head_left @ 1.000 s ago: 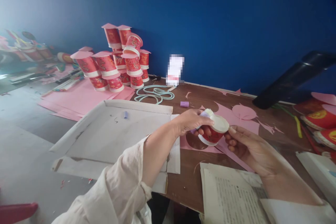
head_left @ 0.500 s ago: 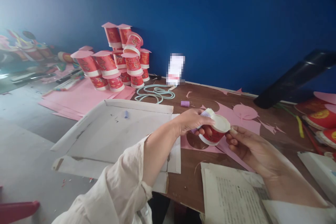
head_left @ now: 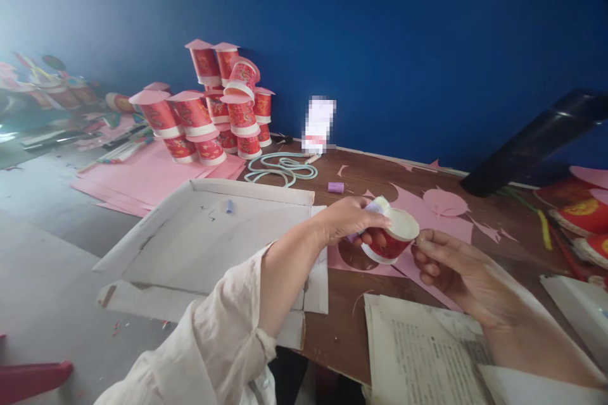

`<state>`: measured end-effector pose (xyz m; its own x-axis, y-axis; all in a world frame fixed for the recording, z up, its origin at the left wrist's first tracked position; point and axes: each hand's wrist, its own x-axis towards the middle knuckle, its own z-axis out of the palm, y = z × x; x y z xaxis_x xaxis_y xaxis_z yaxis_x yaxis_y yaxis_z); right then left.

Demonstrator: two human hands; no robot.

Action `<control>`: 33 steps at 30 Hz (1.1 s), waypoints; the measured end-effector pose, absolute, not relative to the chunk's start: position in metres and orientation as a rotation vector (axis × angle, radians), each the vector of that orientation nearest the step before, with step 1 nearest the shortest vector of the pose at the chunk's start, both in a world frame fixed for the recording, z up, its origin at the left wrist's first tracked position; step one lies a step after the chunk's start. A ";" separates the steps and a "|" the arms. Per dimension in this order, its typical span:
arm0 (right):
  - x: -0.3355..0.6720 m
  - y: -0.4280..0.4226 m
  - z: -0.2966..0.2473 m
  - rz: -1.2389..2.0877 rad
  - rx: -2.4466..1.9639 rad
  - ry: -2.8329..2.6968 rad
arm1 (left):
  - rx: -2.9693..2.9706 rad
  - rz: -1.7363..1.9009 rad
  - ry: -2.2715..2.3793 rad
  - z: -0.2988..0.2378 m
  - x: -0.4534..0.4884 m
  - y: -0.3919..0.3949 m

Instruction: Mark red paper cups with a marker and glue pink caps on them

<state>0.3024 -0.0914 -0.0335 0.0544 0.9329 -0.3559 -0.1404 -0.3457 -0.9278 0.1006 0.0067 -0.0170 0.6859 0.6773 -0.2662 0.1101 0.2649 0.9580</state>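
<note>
My left hand (head_left: 349,221) is closed around a red paper cup (head_left: 392,245) with a pale round end facing up. The same hand also grips what looks like a glue stick (head_left: 377,205), with a purple and white body partly hidden by the fingers. At the cup's right edge is my right hand (head_left: 439,259), its thumb and forefinger pinched together close to the rim. Whatever lies between those fingertips is too small to make out. Below the cup lies pink paper (head_left: 342,259) with round holes cut in it.
Stacked red cups with pink paper tops (head_left: 190,114) stand at the back left on pink sheets (head_left: 123,177). A white box lid (head_left: 180,240), purple cap (head_left: 335,187), coiled cable (head_left: 285,168), lit phone (head_left: 319,123), black bottle (head_left: 527,145) and printed papers (head_left: 418,354) surround the hands.
My right hand has shifted very slightly down from the cup's rim. The cup and my left hand are nearly still, and the rest of the scene is unchanged.
</note>
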 end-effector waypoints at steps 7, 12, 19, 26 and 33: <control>0.300 -0.091 -0.035 1.490 -1.400 -0.793 | 1.268 0.443 0.762 -0.016 0.100 0.006; 0.297 -0.090 -0.034 1.478 -1.375 -0.734 | 1.276 0.444 0.753 -0.017 0.100 0.006; 0.297 -0.088 -0.035 1.426 -1.397 -0.779 | 1.288 0.422 0.777 -0.017 0.100 0.006; 0.303 -0.087 -0.043 1.238 -1.466 -1.082 | 1.315 0.417 0.782 -0.017 0.101 0.006; 0.304 -0.087 -0.041 1.178 -1.497 -1.174 | 1.330 0.412 0.784 -0.020 0.101 0.007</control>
<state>0.3036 -0.0870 -0.0410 0.1061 0.9817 -0.1580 0.1541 -0.1732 -0.9728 0.1008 0.0068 -0.0198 0.6845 0.6772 -0.2699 0.1612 0.2204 0.9620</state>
